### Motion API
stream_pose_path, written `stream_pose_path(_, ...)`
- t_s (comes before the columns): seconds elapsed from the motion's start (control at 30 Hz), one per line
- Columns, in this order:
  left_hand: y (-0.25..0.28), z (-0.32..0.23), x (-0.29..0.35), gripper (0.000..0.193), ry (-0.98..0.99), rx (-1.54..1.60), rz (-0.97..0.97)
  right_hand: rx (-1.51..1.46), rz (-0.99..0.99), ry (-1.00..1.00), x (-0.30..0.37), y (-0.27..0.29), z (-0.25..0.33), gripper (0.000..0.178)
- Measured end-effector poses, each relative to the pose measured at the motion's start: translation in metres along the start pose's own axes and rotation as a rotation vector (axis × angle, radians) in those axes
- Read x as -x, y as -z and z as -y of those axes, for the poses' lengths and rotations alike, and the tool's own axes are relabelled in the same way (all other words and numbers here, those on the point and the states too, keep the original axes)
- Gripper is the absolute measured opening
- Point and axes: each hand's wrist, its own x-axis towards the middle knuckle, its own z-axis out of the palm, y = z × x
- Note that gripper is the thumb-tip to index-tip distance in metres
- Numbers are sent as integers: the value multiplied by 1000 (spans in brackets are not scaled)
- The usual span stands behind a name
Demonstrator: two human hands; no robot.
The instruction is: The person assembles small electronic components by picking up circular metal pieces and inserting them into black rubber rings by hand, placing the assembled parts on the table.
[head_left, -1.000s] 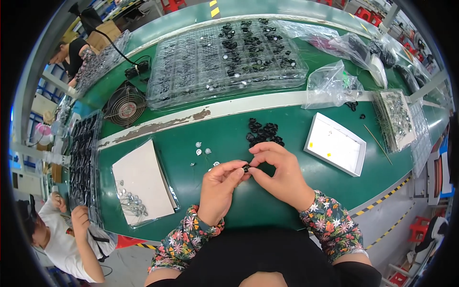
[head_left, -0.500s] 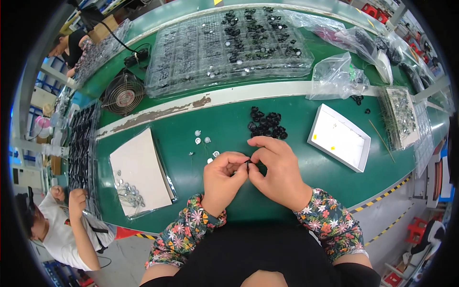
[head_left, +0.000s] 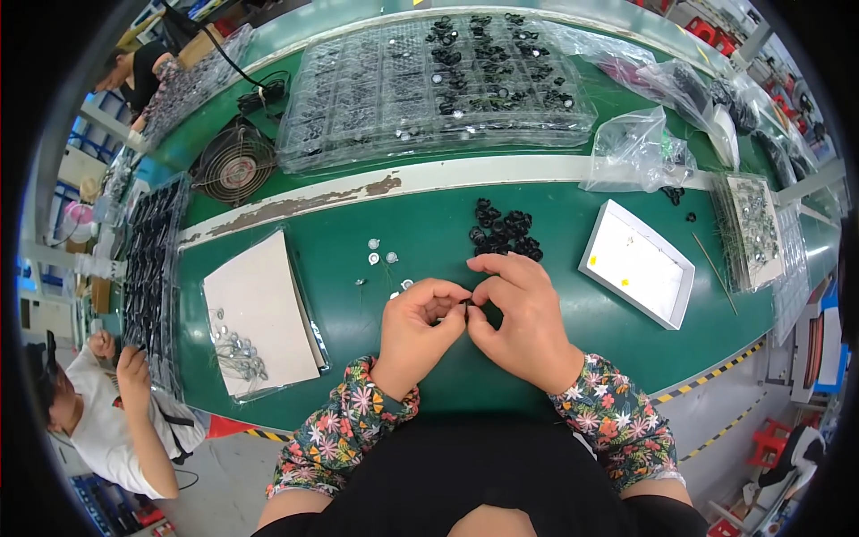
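Left hand [head_left: 413,329]: pinches a small black part [head_left: 465,302], fingertips likely suiting its size
Right hand [head_left: 526,324]: pinches it too
Black pieces [head_left: 506,234]: beyond the grip, seemingly for easy reach

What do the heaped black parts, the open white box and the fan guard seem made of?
Black parts: probably moulded plastic, faintly glossy, judging by small highlights on their curved edges.
White box: likely smooth cardboard, given its thin, straight walls; plastic is possible.
Fan guard: apparently metal wire, from its slim concentric rings.
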Motion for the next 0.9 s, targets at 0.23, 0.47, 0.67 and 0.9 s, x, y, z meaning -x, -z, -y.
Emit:
stream_pose_path(0.23,2,-1,-3,17,15,-22,40,-14,-5,-7,-1,-1,-2,12)
stream_pose_path(0.47,9,-6,-4,33,-150,-130,127,-209,97,-138,-1,12,-2,11)
stream_pose_path(0.67,12,-11,-7,30,-125,-59,95,-69,93,-23,-4,21,-2,6)
stream_pose_path(0.9,14,-13,-7,26,-17,79,138,42,84,43,-6,26,-2,7)
